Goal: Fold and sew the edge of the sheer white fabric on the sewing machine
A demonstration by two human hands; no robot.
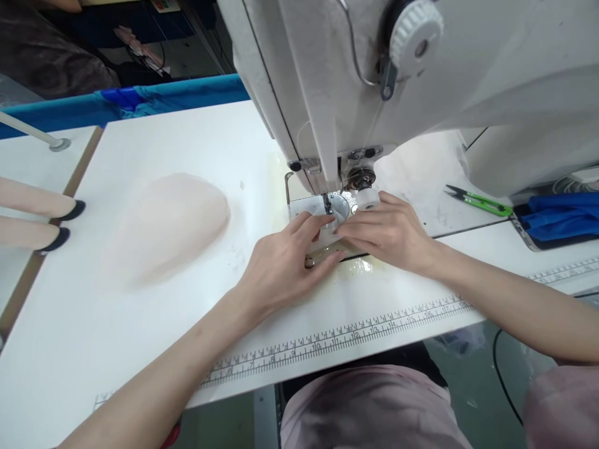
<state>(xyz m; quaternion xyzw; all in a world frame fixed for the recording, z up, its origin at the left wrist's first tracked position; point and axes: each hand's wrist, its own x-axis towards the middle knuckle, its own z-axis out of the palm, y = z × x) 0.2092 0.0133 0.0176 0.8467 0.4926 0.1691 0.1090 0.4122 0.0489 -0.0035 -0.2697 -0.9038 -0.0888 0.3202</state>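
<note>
A white sewing machine (374, 68) stands on a white table (140, 324). Both my hands lie at its needle plate (339, 209). My left hand (281, 265) rests on the table with its fingers stretched toward the presser foot (328, 204), pressing on a small pale piece (327, 236) I can barely make out. My right hand (388, 234) lies on the other side, fingers together and flat, touching the same spot from the right. A pile of pale pink fabric (163, 227) sits to the left of my left hand.
Green thread snips (480, 202) lie right of the machine, next to a blue item (559, 218). A ruler strip (350, 333) runs along the table's front edge. At the far left lie two pale tubes with dark tips (42, 215). Blue cloth (140, 103) lines the back.
</note>
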